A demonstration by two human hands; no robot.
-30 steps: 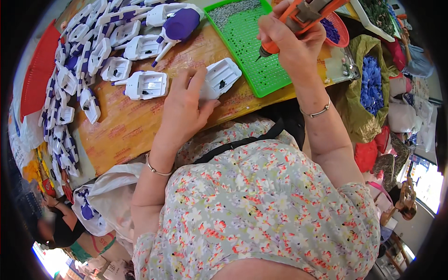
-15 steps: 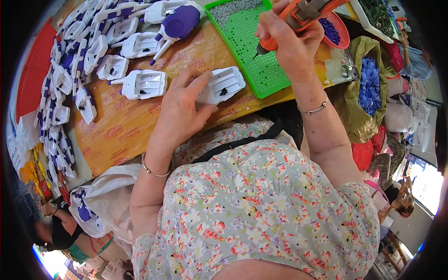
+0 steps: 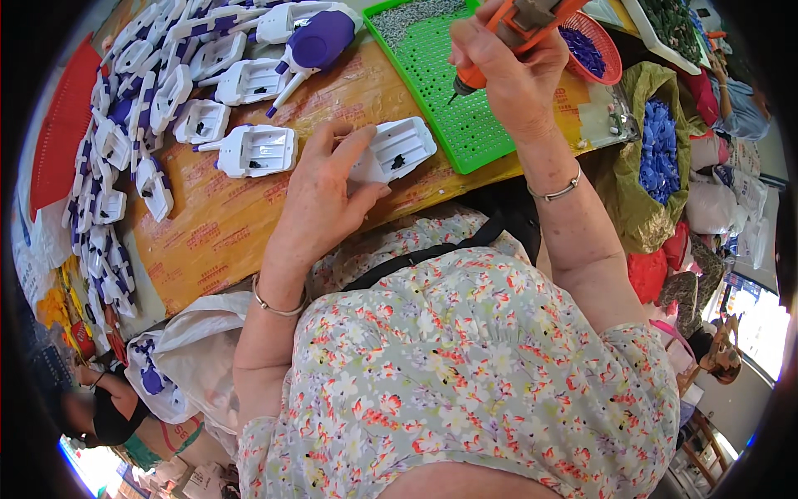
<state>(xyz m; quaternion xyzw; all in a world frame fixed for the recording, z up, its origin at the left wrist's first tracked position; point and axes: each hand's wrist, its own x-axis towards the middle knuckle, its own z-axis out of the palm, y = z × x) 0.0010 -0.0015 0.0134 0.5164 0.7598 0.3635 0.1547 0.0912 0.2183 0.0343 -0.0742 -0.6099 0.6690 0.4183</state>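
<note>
My left hand (image 3: 320,179) lies over the near end of a white plastic housing (image 3: 409,151) on the table, its thumb and fingers on either side. That housing lies open side up, with ribs and a small black part inside. In my right hand (image 3: 519,96) is an orange and dark power screwdriver (image 3: 472,77), gripped with its thin bit pointing down and to the left. The bit hangs above the edge of a green perforated tray (image 3: 471,165), apart from the housing. Part of the screwdriver's body is cut off by the upper edge.
Several white and purple housings (image 3: 259,151) crowd the table's left and back, one with a purple round cover (image 3: 320,40). Small grey screws (image 3: 420,21) heap at the tray's far end. A red basket (image 3: 611,62) holds purple pieces. A sack (image 3: 623,191) of blue parts stands at right.
My right hand with the screwdriver has shifted slightly left. My left hand and the housing stay almost where they were.
</note>
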